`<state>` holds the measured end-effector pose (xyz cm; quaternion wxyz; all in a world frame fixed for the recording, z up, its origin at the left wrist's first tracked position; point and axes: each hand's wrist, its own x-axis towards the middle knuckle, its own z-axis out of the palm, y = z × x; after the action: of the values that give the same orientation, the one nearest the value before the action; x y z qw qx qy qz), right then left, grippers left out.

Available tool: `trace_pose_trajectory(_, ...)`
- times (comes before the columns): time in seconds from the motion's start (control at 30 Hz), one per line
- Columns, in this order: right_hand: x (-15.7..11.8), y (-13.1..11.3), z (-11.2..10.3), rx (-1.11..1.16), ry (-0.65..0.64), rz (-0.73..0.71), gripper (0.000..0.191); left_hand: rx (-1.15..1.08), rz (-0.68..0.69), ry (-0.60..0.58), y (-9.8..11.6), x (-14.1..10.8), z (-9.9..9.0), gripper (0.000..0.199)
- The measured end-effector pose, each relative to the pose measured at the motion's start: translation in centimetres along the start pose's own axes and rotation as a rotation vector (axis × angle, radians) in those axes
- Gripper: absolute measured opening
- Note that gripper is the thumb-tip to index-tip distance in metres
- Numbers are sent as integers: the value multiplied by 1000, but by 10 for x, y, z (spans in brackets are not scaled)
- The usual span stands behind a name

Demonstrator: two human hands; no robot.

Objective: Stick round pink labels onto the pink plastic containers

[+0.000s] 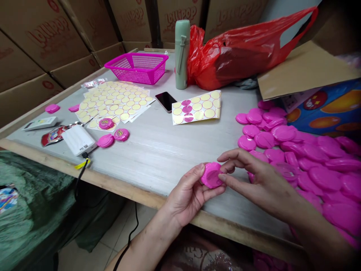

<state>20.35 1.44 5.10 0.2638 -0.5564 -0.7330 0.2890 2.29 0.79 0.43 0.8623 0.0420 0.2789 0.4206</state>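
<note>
Soft, even light falls from above, leaving a dull sheen on the grey tabletop (158, 158) and faint shadows under the right hand (254, 180). The wide lens bows the table's edges (the top right corner falls dark), and the pink disc (211, 175) looks slightly soft.

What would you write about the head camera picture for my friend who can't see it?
A person's left hand and right hand hold a round pink plastic case above a grey table, beside a big heap of pink cases. Farther away lie a sheet of round stickers, a phone and a magenta basket.
</note>
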Motion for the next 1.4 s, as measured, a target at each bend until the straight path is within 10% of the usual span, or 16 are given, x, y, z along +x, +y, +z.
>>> trace_pose_trajectory(0.67,0,-6,13,-117,113,-59,24,57,54,-23,-1,1,1,17)
trace_pose_trajectory(1.23,0,-4,19,64,211,-44,74,-36,11,38,3,-4,2,25)
trace_pose_trajectory(1.4,9,1,24,439,56,145,21,77,46,-61,0,-5,-1,23)
